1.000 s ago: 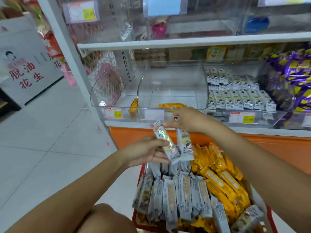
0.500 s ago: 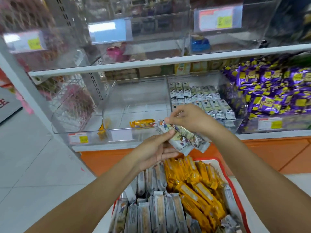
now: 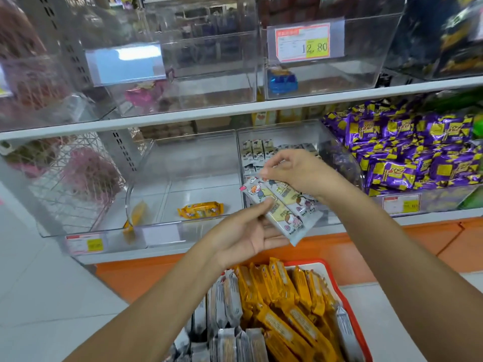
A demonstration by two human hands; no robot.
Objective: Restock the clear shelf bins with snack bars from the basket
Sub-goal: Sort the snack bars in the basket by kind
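Note:
Two white snack bars with cartoon print lie side by side between my hands, in front of the shelf. My left hand holds them from below, thumb on top. My right hand pinches their upper ends. Below, the red basket is packed with grey bars on the left and orange bars on the right. One clear bin holds a single orange bar. The bin to its right, partly behind my hands, holds rows of white bars.
Purple and yellow packets fill the bin at the right. The upper shelf carries clear bins and a price tag. An orange base panel runs under the shelf. White floor tiles lie to the left.
My view has come closer to the shelf and shifted right. Both hands rose with the two white bars, which went from hanging upright to lying flat together across my left palm.

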